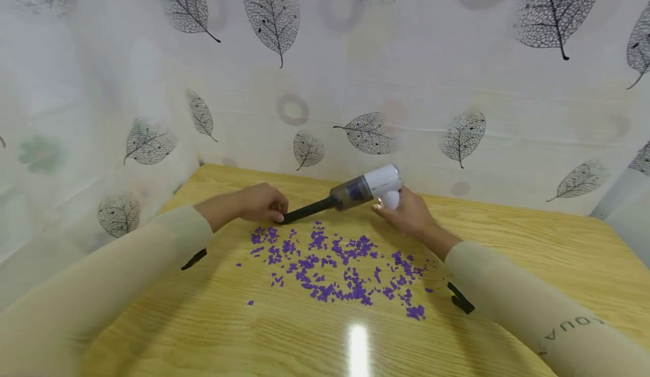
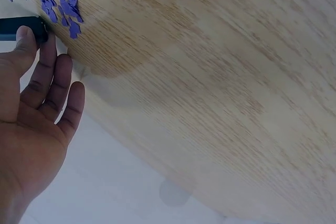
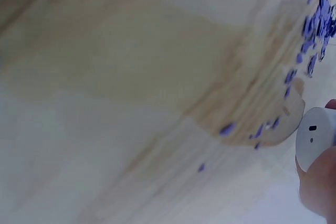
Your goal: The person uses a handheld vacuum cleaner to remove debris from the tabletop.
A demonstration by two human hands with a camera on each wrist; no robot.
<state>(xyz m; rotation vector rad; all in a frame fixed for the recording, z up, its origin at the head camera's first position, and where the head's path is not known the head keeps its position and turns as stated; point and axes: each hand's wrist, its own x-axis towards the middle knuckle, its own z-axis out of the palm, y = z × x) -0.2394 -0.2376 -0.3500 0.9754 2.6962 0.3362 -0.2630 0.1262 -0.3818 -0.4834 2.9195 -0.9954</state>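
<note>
A white handheld vacuum cleaner [image 1: 383,180] with a smoky clear dust cup and a long black nozzle [image 1: 307,210] is held between both hands above the table's far part. My right hand [image 1: 408,213] grips its white handle [image 3: 317,135], the thumb along the near side. At the other end, my left hand [image 1: 260,203] pinches the nozzle's tip; the left wrist view shows the thumb and index finger on the dark tip [image 2: 23,29], the other fingers loosely bent. Scattered purple paper bits [image 1: 355,286] lie on the wood in front of the vacuum.
The wood-grained table [image 1: 284,337] reaches back to a pale curtain [image 1: 325,83] printed with dark leaves, which hangs along its far edge and left side. A few stray purple bits [image 1: 250,303] lie apart from the main scatter. Light glares off the near tabletop.
</note>
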